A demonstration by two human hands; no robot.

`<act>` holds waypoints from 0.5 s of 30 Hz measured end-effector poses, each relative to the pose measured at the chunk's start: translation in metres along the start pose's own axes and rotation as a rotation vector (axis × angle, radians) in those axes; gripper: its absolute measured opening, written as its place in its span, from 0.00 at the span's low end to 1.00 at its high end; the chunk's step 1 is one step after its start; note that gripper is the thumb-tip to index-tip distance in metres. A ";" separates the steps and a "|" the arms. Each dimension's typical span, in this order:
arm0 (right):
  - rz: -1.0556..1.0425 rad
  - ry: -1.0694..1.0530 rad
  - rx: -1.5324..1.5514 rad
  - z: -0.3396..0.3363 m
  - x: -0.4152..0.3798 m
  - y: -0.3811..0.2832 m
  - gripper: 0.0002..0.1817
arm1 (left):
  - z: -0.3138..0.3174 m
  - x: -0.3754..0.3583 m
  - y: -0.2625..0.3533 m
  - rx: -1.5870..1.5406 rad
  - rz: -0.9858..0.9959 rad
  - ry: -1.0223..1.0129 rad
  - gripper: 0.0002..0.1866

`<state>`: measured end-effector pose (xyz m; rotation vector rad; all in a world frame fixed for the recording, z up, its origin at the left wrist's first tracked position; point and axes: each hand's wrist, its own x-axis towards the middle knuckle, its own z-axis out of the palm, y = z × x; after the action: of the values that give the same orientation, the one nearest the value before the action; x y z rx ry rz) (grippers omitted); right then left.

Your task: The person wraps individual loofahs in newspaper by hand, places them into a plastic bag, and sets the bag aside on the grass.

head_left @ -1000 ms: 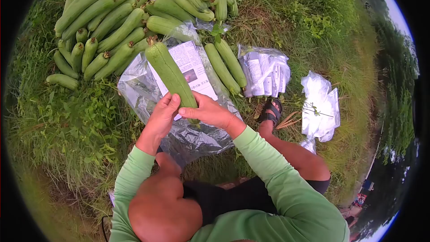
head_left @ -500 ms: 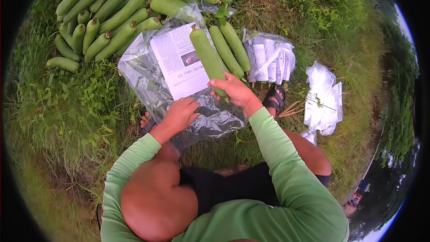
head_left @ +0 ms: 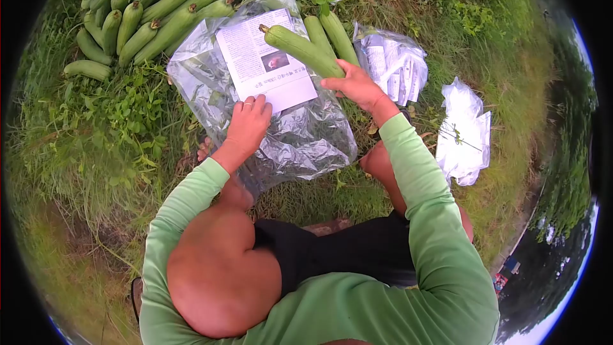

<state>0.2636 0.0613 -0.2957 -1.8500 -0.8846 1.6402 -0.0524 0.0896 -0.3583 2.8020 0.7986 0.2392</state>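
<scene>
One gourd [head_left: 300, 49] was held in the right hand [head_left: 353, 86], whose fingers were closed around its lower end; that end was hidden under the hand, while the stalk end pointed up and left across the newspaper sheet [head_left: 263, 64]. The left hand [head_left: 249, 122] was laid flat, fingers spread, on the near edge of the newspaper sheet, and nothing was gripped in it. The sheet was spread on a clear plastic bag [head_left: 300, 137] on the grass [head_left: 96, 147]; what lay beneath the crinkled plastic could not be made out. Beyond the sheet, a heap of gourds [head_left: 153, 9] was cut off by the top edge of the view, so its extent could not be told. Two more gourds [head_left: 332, 32] were partly covered by the held one, just right of the sheet. Right of those, a bundle of folded papers in plastic [head_left: 396, 64] was seen, its print too small to be read, and farther right a white plastic bag [head_left: 463, 134]. The person's feet were mostly concealed behind the plastic and the right sleeve.

Compared with half a second earlier, the gourd had been swung from nearly upright beside the sheet to a slant across its upper right corner. The left hand had been moved up from the plastic onto the paper's edge.
</scene>
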 end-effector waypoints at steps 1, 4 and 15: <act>0.025 0.002 -0.019 0.001 0.002 0.000 0.39 | 0.006 -0.001 -0.005 0.067 0.009 -0.068 0.16; 0.062 0.051 -0.007 0.015 -0.003 0.003 0.39 | 0.008 -0.003 -0.004 0.042 0.046 -0.158 0.12; 0.073 0.030 0.028 0.027 0.004 0.022 0.45 | 0.011 -0.002 -0.009 0.119 0.054 -0.038 0.08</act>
<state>0.2398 0.0486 -0.3187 -1.9031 -0.7859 1.6553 -0.0567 0.0941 -0.3715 2.9328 0.7534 0.1519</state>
